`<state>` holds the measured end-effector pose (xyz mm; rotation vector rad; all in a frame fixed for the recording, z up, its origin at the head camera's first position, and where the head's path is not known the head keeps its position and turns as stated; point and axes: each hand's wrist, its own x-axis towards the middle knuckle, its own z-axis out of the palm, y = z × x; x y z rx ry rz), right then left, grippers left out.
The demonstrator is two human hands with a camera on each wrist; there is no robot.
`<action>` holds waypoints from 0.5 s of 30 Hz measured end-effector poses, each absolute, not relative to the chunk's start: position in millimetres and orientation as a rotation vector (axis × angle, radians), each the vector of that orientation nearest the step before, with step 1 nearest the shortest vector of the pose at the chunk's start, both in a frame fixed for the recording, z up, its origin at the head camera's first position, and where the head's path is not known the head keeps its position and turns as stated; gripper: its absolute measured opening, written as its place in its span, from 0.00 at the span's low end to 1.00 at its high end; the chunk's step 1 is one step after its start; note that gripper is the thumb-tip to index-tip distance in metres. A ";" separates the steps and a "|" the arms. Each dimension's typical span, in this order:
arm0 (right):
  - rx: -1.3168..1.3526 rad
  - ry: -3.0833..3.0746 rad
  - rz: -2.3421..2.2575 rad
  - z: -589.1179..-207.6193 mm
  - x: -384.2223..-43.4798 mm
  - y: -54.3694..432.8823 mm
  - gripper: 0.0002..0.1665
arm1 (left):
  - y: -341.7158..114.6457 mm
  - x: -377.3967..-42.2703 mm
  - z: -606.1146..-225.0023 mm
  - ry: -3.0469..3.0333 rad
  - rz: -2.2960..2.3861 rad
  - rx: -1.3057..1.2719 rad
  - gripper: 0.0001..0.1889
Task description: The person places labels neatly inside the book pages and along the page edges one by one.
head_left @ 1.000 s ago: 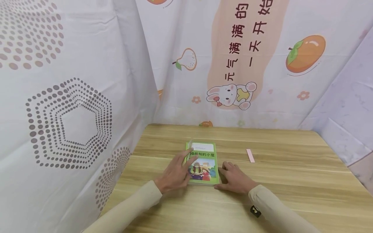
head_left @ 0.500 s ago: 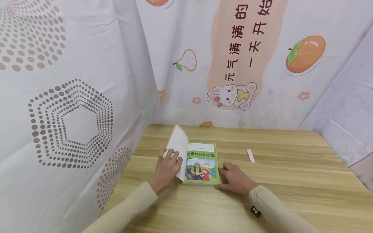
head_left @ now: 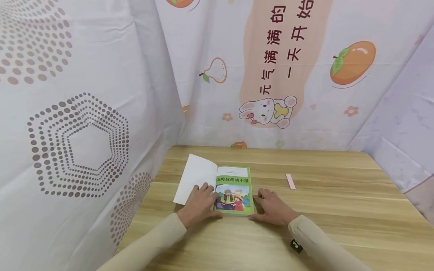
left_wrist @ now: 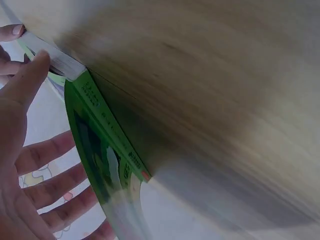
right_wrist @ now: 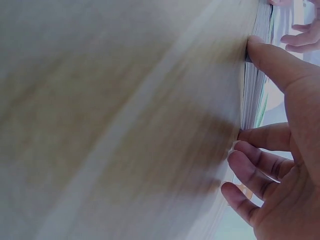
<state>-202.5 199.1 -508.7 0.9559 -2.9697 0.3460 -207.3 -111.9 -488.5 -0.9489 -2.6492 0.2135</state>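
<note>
A green paperback book (head_left: 234, 171) lies on the table with its front cover (head_left: 196, 173) folded out to the left, white inside facing up. The page beneath shows a title and a picture of two figures. My left hand (head_left: 200, 205) rests on the cover near the spine, fingers spread. In the left wrist view its thumb (left_wrist: 35, 75) is at the bottom edge of the pages, and the green spine (left_wrist: 107, 117) faces the camera. My right hand (head_left: 272, 209) touches the book's right side; in the right wrist view, thumb and index fingertip press at the page edges (right_wrist: 254, 95).
A pale pink paper strip (head_left: 290, 181) lies on the wooden table (head_left: 332, 188) to the right of the book. A small black object (head_left: 296, 245) shows beside the right sleeve. Printed white curtains (head_left: 210, 113) stand along the back and sides.
The left hand has swung the front cover open to the left, flattened it, then shifted right toward the spine. The right hand has stayed at the book's right edge.
</note>
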 end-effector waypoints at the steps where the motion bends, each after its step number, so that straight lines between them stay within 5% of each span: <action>1: 0.956 -2.971 0.347 -509.1 -202.6 198.8 0.53 | -111.7 -207.2 -488.9 -2.660 0.207 -0.949 0.38; 15: 0.949 -2.964 0.340 -513.4 -204.7 199.1 0.54 | -121.0 -205.7 -490.6 -2.750 0.005 -1.033 0.32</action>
